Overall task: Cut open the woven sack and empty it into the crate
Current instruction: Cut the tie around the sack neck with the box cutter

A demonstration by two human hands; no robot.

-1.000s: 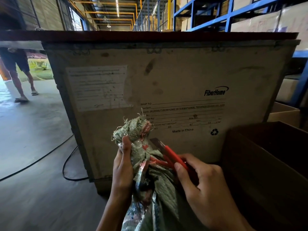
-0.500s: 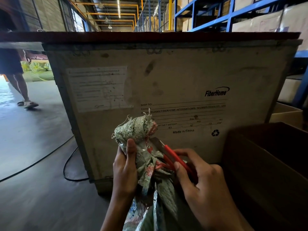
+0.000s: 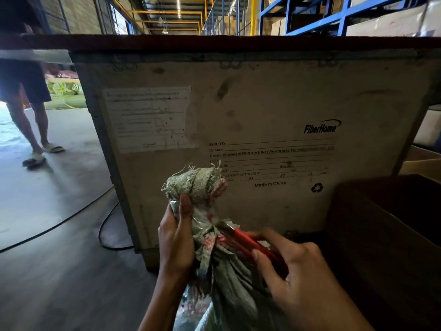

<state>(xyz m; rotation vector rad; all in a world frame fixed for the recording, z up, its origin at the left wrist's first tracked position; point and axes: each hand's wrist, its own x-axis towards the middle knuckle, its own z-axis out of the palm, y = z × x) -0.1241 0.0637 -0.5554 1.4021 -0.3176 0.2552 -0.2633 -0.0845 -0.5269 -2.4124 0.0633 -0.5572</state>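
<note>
At nine o'clock a person (image 3: pixel 28 120) in dark shorts stands on the grey concrete floor (image 3: pixel 59 271), wearing pale slide sandals (image 3: pixel 34 160). Just behind the legs, toward ten o'clock, lie green patterned bundles (image 3: pixel 64 90). A black cable (image 3: pixel 71 216) runs across the floor at eight o'clock and loops near the centre. Yellow beams (image 3: pixel 167 12) and ceiling lights (image 3: pixel 178 3) recede at twelve o'clock. Blue steel racking (image 3: pixel 341 22) carrying cartons (image 3: pixel 391 22) fills one o'clock. An open dark cardboard box (image 3: pixel 381 235) sits at four o'clock, with a paler box (image 3: pixel 420 163) at three o'clock.
</note>
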